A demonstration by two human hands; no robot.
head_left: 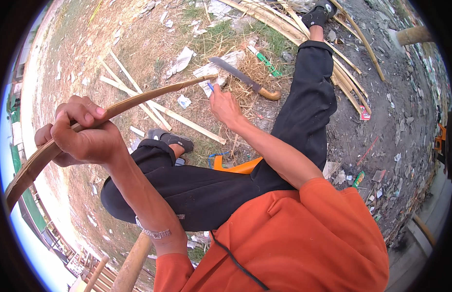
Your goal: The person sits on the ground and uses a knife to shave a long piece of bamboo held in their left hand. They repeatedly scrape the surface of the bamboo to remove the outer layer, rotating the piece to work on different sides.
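Observation:
My left hand [87, 129] is closed around a long split bamboo strip [153, 95], which slants from the lower left up to a tip near the middle of the view. Close to that tip, my right hand [226, 108] is closed on a slim blue pen-like thing [210, 87]; most of it is hidden by the fingers. On the ground just beyond the right hand lies a machete [238, 74] with a dark blade and a wooden handle. Whether the blue thing touches the bamboo, I cannot tell.
Pale bamboo strips [187, 121] lie crossed on the dry grass ahead. A bundle of longer strips [350, 80] is beside my outstretched right leg. An orange plastic piece [238, 165] sits between my legs. Litter and dark soil spread to the right. A bamboo pole [133, 263] stands at lower left.

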